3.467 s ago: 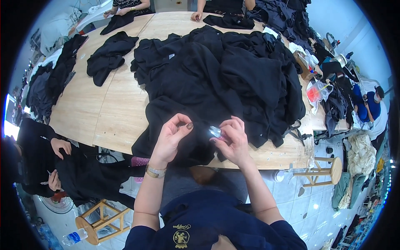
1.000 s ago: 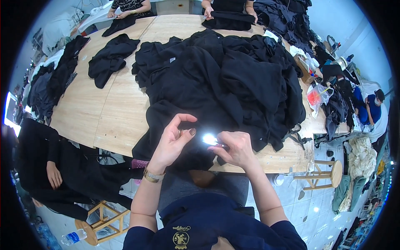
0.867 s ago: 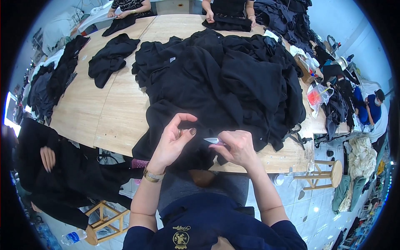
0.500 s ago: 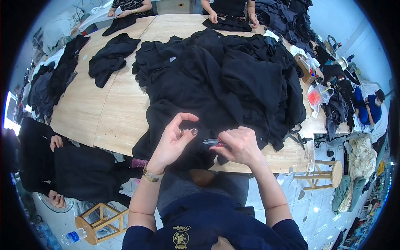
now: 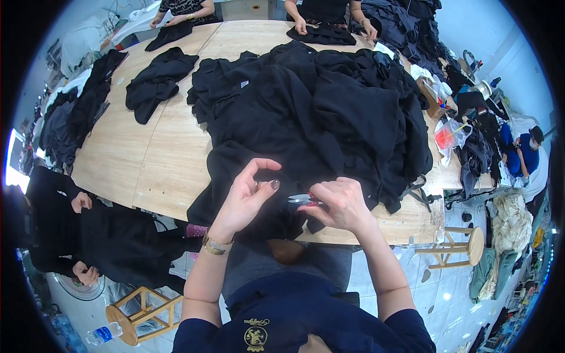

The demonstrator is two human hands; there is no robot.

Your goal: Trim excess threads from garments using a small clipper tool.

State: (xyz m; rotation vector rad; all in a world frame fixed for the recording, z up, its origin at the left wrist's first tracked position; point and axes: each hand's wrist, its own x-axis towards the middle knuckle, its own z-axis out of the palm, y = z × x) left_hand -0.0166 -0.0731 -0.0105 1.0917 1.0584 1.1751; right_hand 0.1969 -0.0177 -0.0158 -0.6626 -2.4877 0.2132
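Observation:
A large heap of black garments covers the near half of a wooden table. My right hand grips small metal thread snips with a red handle part, blades pointing left. My left hand is just left of the blades, thumb and fingers pinched together over the black fabric at the table's front edge; what it pinches is too small to see. A gold bracelet sits on my left wrist.
Smaller black garments lie at the table's left. Other people's hands work on black cloth at the far end. A person in black sits at the left. Wooden stools stand right and lower left. More clothes pile up on the right.
My hands have stayed at the front edge of the heap. The snips, earlier lifted and glinting, now lie lower and flatter beside my left fingertips. The person at the left has shifted their arms.

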